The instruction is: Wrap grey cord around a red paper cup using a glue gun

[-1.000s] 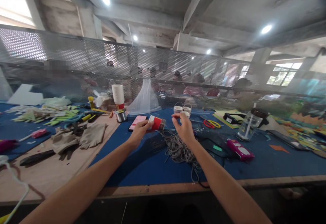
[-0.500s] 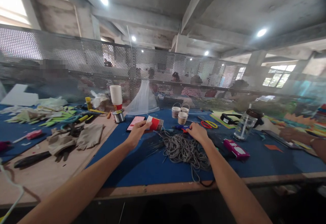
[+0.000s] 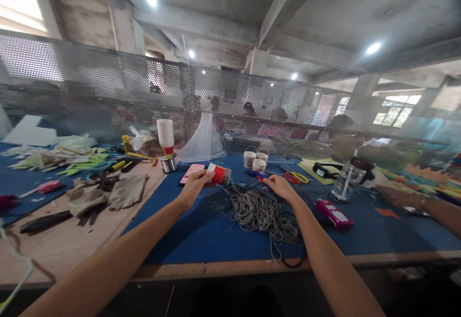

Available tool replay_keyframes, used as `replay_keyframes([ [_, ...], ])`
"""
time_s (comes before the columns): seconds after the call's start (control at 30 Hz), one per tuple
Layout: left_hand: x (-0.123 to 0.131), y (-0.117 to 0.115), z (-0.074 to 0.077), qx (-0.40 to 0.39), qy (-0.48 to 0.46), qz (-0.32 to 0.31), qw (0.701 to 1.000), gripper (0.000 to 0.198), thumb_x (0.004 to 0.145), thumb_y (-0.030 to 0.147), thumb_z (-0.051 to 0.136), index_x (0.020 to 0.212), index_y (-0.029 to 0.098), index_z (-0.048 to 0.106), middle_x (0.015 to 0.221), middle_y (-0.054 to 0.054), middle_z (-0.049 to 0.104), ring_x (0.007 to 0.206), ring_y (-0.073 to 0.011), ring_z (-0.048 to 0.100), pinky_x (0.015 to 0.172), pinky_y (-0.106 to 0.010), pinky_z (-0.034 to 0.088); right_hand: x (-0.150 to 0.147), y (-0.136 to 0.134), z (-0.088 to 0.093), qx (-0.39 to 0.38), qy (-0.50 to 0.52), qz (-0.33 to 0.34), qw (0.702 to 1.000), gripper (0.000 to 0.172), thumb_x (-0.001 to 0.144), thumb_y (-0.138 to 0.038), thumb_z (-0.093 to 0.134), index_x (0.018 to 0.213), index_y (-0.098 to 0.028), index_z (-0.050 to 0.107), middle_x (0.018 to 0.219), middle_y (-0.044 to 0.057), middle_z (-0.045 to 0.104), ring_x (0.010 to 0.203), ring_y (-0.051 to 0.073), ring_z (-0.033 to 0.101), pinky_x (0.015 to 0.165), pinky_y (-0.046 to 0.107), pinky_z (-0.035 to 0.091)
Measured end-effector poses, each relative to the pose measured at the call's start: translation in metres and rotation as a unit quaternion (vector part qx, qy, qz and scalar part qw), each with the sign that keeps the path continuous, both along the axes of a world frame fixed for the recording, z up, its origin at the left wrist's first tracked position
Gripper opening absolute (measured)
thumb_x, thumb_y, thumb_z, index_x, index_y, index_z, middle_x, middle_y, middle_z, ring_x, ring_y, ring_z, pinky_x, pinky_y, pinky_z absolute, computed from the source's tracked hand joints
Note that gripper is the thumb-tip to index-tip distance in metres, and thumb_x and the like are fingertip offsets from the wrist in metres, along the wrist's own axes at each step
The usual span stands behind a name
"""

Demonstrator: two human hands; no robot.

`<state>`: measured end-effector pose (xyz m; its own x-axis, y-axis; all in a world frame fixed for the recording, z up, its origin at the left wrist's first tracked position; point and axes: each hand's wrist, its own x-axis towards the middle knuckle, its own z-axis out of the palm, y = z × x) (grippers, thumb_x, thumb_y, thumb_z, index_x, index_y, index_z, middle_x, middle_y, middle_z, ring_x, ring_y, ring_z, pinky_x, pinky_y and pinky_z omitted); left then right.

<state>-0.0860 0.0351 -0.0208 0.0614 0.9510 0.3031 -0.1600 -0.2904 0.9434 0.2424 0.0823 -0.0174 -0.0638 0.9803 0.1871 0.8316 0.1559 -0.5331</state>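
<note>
My left hand [image 3: 194, 187] is closed around a red-and-white paper cup [image 3: 218, 175] lying on its side, its open end toward me. Grey cord wraps the cup's far right end. From there the strand runs down to a loose heap of grey cord [image 3: 264, 216] on the blue mat. My right hand [image 3: 281, 186] grips a blue glue gun [image 3: 257, 174] with a red trigger part. Its nozzle points left, a little apart from the cup. A phone with a pink screen [image 3: 188, 174] lies behind my left hand.
Several small cord-wrapped cups [image 3: 259, 164] stand behind. Red-and-yellow scissors [image 3: 296, 177], a magenta box [image 3: 334, 214] and a glass jar [image 3: 347, 182] lie right. Left are stacked paper cups [image 3: 165, 133], a wire spool [image 3: 168, 164] and gloves [image 3: 127, 192]. A co-worker's hand [image 3: 396, 196] reaches in.
The glue gun in my right hand has shifted slightly up. My left hand and the cup stay nearly still. At the right, the co-worker's hand has moved left over the mat.
</note>
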Motion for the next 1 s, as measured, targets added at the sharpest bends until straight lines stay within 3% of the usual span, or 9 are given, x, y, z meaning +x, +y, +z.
replay_keyframes([
  [0.13, -0.001, 0.000, 0.001, 0.002, 0.005, 0.006, 1.000, 0.044, 0.075, 0.051, 0.073, 0.102, 0.016, 0.075, 0.104, -0.010, 0.074, 0.095, -0.0248, 0.065, 0.084, -0.037, 0.054, -0.012, -0.007, 0.004, -0.001, 0.127, 0.054, 0.991, 0.030, 0.095, -0.040, 0.043, 0.101, -0.015, 0.059, 0.081, 0.005, 0.071, 0.060, 0.013, 0.063, 0.061, 0.024, 0.048],
  [0.27, 0.000, 0.000, 0.000, 0.000, 0.001, 0.005, 1.000, 0.043, 0.075, 0.050, 0.073, 0.101, 0.016, 0.075, 0.104, -0.009, 0.073, 0.093, -0.0235, 0.065, 0.085, -0.038, 0.054, -0.024, -0.016, 0.008, 0.017, 0.346, 0.129, 0.929, 0.038, 0.085, -0.049, 0.058, 0.103, -0.016, 0.054, 0.073, -0.001, 0.062, 0.055, 0.011, 0.057, 0.055, 0.024, 0.046],
  [0.5, -0.001, 0.002, -0.001, 0.000, 0.009, 0.008, 1.000, 0.038, 0.076, 0.049, 0.072, 0.098, 0.019, 0.076, 0.103, -0.008, 0.073, 0.092, -0.0229, 0.065, 0.086, -0.038, 0.054, -0.038, -0.024, 0.015, 0.144, 0.441, 0.135, 0.876, 0.040, 0.082, -0.047, 0.064, 0.104, -0.019, 0.047, 0.078, 0.000, 0.066, 0.055, 0.012, 0.057, 0.059, 0.027, 0.047],
  [0.57, -0.001, 0.002, -0.001, 0.003, 0.008, 0.006, 1.000, 0.038, 0.077, 0.048, 0.072, 0.099, 0.019, 0.076, 0.104, -0.008, 0.073, 0.092, -0.0229, 0.065, 0.086, -0.038, 0.054, -0.040, -0.027, 0.016, 0.134, 0.442, 0.134, 0.877, 0.038, 0.081, -0.046, 0.064, 0.103, -0.019, 0.047, 0.070, -0.003, 0.064, 0.052, 0.012, 0.056, 0.057, 0.026, 0.046],
  [0.77, -0.001, 0.001, -0.002, 0.005, 0.012, -0.002, 1.000, 0.035, 0.078, 0.048, 0.070, 0.099, 0.019, 0.076, 0.102, -0.008, 0.073, 0.092, -0.0226, 0.065, 0.086, -0.037, 0.054, -0.052, -0.039, 0.017, 0.092, 0.318, 0.144, 0.932, 0.035, 0.086, -0.052, 0.060, 0.083, -0.017, 0.061, 0.051, -0.004, 0.053, 0.049, 0.012, 0.051, 0.056, 0.025, 0.043],
  [0.9, -0.001, 0.001, -0.001, 0.007, 0.016, 0.000, 1.000, 0.038, 0.079, 0.049, 0.069, 0.101, 0.018, 0.075, 0.104, -0.008, 0.073, 0.096, -0.0239, 0.065, 0.087, -0.037, 0.053, -0.066, -0.048, 0.018, 0.093, 0.352, 0.180, 0.914, 0.031, 0.086, -0.049, 0.059, 0.092, -0.018, 0.059, 0.058, -0.003, 0.061, 0.053, 0.014, 0.059, 0.061, 0.027, 0.048],
  [1.0, -0.001, 0.000, 0.000, 0.006, 0.013, 0.002, 1.000, 0.040, 0.080, 0.048, 0.069, 0.106, 0.018, 0.074, 0.107, -0.009, 0.073, 0.098, -0.0242, 0.064, 0.087, -0.037, 0.053, -0.071, -0.050, 0.017, 0.066, 0.355, 0.189, 0.913, 0.030, 0.084, -0.047, 0.063, 0.091, -0.018, 0.061, 0.054, -0.004, 0.058, 0.048, 0.014, 0.056, 0.059, 0.027, 0.048],
])
